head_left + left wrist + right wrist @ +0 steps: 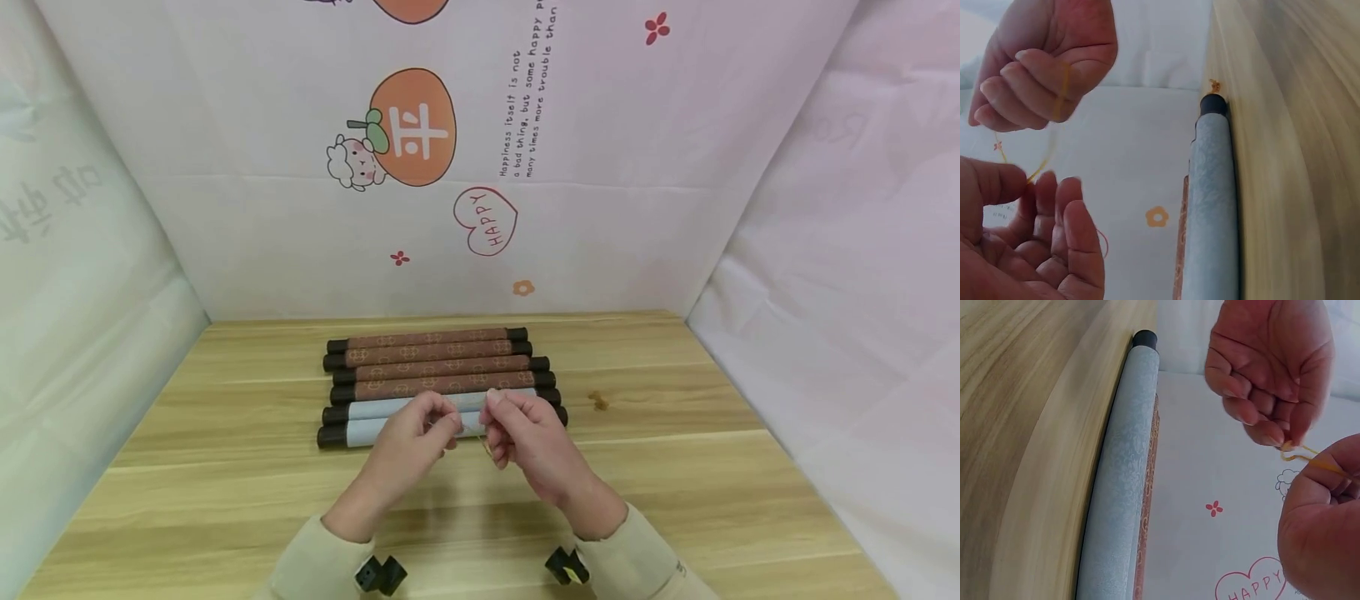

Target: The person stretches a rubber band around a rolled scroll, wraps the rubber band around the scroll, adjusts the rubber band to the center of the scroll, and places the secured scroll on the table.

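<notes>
A thin yellow rubber band (1039, 169) stretches between my two hands, above the front of a row of rolled scrolls. My left hand (408, 435) pinches one end between thumb and index finger, its other fingers loosely bent. My right hand (542, 442) grips the other end, fingers curled in; in the right wrist view the band (1324, 465) runs from its fingers to the left fingertips. Beneath the hands lie two light blue scrolls with black end caps, the nearest one (363, 432) partly covered by the hands. Brown patterned scrolls (442, 385) lie behind them.
A small heap of orange-brown rubber bands (597, 401) lies right of the scrolls on the wood-grain table (225, 492). White printed cloth (600, 233) rises behind the table, with more white cloth at both sides.
</notes>
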A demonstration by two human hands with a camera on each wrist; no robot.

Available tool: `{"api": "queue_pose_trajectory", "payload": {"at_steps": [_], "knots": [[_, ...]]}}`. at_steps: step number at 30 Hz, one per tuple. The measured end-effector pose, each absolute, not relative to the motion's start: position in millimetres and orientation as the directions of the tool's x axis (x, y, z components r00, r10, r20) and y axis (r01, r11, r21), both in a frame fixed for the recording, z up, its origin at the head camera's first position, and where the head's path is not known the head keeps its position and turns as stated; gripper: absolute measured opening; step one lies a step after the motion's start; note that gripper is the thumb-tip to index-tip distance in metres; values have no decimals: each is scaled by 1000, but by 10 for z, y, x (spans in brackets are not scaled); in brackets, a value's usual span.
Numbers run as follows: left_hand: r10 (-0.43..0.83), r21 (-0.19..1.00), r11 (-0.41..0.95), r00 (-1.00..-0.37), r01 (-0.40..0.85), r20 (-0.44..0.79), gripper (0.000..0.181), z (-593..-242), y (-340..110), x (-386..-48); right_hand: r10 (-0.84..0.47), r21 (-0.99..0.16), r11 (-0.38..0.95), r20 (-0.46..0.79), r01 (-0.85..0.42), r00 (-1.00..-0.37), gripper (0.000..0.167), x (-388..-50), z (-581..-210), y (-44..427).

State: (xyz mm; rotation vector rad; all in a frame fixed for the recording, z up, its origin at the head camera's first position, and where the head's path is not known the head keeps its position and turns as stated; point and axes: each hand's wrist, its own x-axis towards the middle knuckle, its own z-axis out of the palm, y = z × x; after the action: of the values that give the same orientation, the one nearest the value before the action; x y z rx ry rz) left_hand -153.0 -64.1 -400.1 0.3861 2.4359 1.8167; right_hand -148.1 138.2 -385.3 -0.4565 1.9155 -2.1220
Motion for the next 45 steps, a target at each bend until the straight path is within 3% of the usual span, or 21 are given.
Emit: {"api": "queue_pose_trajectory", "payload": {"at_steps": [9,18,25,31,37,45], "knots": [[366,946,277,-929,169,58,27,-4047,-580,-1529,-512,-944,-319,246,-84,-823,36,-1494,-3855,1402],[378,941,285,-924,181,63,21,-4014,-556,-1515,-560,-936,-312,318,-161,-765,51,-1547,-3921,1426],[398,932,297,-914,206,75,26,-4013,-552,-1527,-520,-973,-169,222,-155,-825,65,-1529,-3876,1466],[366,878,403,-925,259,104,25,-4030,-570,-1554,-446,-965,-54,253,-256,-858,51,-1543,-3829,1527],[327,741,580,-930,339,169,32,-4074,-608,-1641,-362,-974,-6,215,-228,-907,37,-1556,-3806,1621],[425,440,770,-886,462,187,65,-4111,-635,-1802,-303,-985,45,143,-164,-942,36,-1550,-3802,1705]]}}
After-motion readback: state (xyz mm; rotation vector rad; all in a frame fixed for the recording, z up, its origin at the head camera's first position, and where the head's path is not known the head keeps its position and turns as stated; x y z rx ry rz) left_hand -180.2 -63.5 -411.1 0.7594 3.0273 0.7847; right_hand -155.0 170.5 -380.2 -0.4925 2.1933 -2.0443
